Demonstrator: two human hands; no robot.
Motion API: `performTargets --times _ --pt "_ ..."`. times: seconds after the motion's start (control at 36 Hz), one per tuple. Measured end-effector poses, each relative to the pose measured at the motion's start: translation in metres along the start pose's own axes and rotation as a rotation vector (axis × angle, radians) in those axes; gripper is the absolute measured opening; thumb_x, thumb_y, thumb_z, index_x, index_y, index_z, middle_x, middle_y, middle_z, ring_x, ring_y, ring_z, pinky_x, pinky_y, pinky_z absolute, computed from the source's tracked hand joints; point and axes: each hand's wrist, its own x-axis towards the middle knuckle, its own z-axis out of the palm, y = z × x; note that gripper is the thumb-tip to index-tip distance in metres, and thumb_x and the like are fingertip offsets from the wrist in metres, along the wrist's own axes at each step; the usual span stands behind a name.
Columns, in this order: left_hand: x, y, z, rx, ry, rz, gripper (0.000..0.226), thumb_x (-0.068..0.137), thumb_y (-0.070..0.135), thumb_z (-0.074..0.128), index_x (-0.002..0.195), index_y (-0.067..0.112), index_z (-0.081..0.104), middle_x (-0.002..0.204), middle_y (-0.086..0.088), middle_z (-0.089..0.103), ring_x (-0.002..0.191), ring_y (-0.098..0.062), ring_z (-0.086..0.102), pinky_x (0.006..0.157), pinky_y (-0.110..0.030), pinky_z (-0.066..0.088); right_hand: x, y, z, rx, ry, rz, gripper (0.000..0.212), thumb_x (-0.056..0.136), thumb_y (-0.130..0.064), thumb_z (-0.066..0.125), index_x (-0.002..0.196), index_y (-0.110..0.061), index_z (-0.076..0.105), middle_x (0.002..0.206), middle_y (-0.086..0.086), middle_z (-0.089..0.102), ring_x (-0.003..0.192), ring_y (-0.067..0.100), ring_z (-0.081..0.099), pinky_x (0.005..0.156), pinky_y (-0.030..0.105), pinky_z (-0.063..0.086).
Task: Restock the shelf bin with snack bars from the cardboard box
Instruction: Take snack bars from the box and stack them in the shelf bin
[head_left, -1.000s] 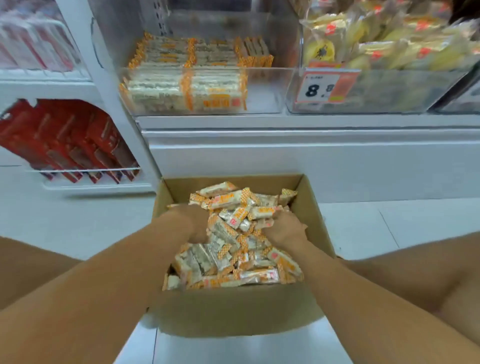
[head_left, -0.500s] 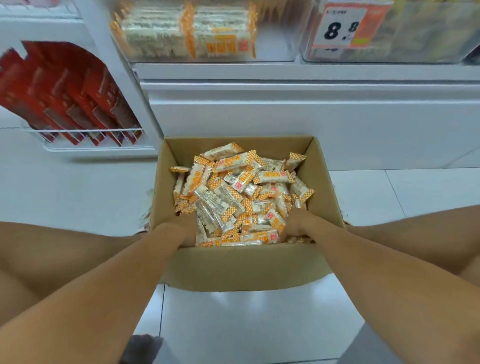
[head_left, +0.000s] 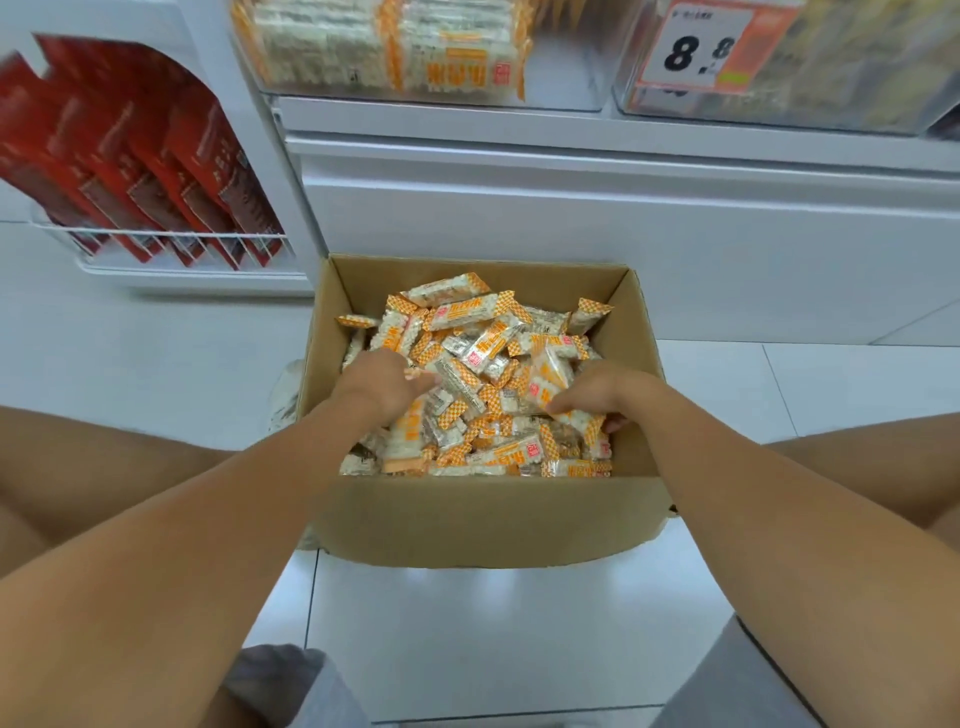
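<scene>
Snack bars (head_left: 470, 312) fill cardboard box (head_left: 483, 519); L hand (head_left: 387, 382) fingers buried, grip unclear; R hand (head_left: 597, 397) grasping bars.

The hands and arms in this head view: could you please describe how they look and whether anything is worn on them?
Both forearms are bare up to the frame's edge: no sleeves, gloves, watch or bracelets show. No rings show on the left hand or the right hand, though some fingers are hidden among the snack bars. Grey cloth, probably shorts, shows at the bottom of the frame.
</scene>
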Motion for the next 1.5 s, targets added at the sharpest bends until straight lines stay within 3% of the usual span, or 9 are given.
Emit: performTargets --times 0.08,0.17,0.25,0.36,0.47,0.64,0.78,1.17,1.5 --pt "-0.001 0.015 -0.004 -0.372 0.007 -0.103 0.058 0.078 0.062 0.075 0.063 0.017 0.041 0.065 -0.002 0.049 0.062 -0.018 0.051 0.076 -0.033 0.047 -0.008 -0.013 -0.015 0.167 0.032 -0.047 0.047 0.08 -0.048 0.079 0.095 -0.009 0.057 0.078 0.004 0.051 0.063 0.02 0.058 0.057 0.029 0.057" --pt "-0.003 0.028 -0.004 -0.732 -0.078 -0.197 0.057 0.079 0.046 0.081 0.117 0.007 0.063 0.116 -0.01 0.063 0.11 -0.028 0.06 0.094 -0.04 0.046 -0.018 -0.032 -0.019 0.444 -0.006 -0.176 0.067 0.073 -0.055 0.082 0.118 -0.01 0.064 0.106 0.003 0.062 0.085 0.019 0.069 0.069 0.036 0.064" --pt "-0.009 0.042 -0.007 -1.132 -0.228 -0.255 0.042 0.095 0.029 0.066 0.129 0.008 0.053 0.083 -0.016 0.067 0.084 -0.032 0.068 0.075 -0.04 0.059 -0.027 -0.052 -0.012 0.47 0.0 -0.294 0.08 0.07 -0.065 0.079 0.128 -0.012 0.063 0.126 0.0 0.058 0.098 0.012 0.062 0.076 0.037 0.062" --pt "-0.013 0.053 -0.013 -1.346 -0.286 -0.271 0.042 0.101 0.049 0.047 0.095 0.011 0.065 0.066 -0.007 0.065 0.059 -0.021 0.066 0.066 -0.034 0.056 -0.036 -0.063 0.006 0.595 -0.23 -0.38 0.064 0.086 -0.057 0.069 0.123 -0.005 0.065 0.106 0.01 0.061 0.087 0.022 0.066 0.077 0.038 0.061" --pt "-0.009 0.054 -0.014 -1.481 -0.353 -0.208 0.078 0.091 0.074 0.044 0.126 0.007 0.064 0.114 -0.018 0.073 0.106 -0.034 0.071 0.1 -0.051 0.05 -0.041 -0.053 0.008 0.804 -0.579 -0.377 0.042 0.098 -0.049 0.056 0.125 -0.017 0.059 0.113 0.009 0.066 0.09 0.026 0.063 0.075 0.032 0.051" --pt "-0.012 0.055 -0.017 -1.431 -0.425 -0.123 0.074 0.074 0.055 0.073 0.123 0.0 0.062 0.119 -0.02 0.07 0.104 -0.032 0.07 0.099 -0.053 0.052 -0.045 -0.046 0.007 0.861 -0.909 -0.385 0.054 0.097 -0.056 0.045 0.124 -0.011 0.058 0.095 0.005 0.068 0.075 0.017 0.06 0.062 0.023 0.051" --pt "-0.01 0.049 -0.011 -1.446 -0.497 -0.073 0.029 0.074 0.022 0.079 0.1 0.007 0.077 0.114 -0.014 0.072 0.103 -0.028 0.071 0.101 -0.048 0.05 -0.043 -0.046 0.006 0.731 -0.606 -0.259 0.072 0.075 -0.069 0.061 0.12 -0.013 0.052 0.096 0.005 0.057 0.087 0.027 0.073 0.074 0.032 0.058" --pt "-0.005 0.032 0.006 -0.896 -0.092 -0.305 0.119 0.074 0.043 0.087 0.16 0.018 0.009 0.166 -0.008 0.02 0.149 -0.033 0.026 0.116 -0.055 0.026 -0.009 -0.007 0.046 -0.181 -0.139 -0.223 0.037 0.077 -0.026 0.087 0.108 -0.012 0.07 0.103 -0.001 0.062 0.097 0.02 0.058 0.079 0.031 0.046" --pt "-0.006 0.027 0.002 -1.038 -0.185 -0.302 0.118 0.077 0.045 0.083 0.161 0.022 0.003 0.167 -0.008 0.013 0.153 -0.03 0.012 0.119 -0.058 0.012 -0.015 -0.019 -0.028 0.255 -0.061 -0.208 0.018 0.092 -0.014 0.072 0.104 -0.003 0.067 0.097 0.014 0.069 0.064 0.019 0.069 0.054 0.026 0.057"
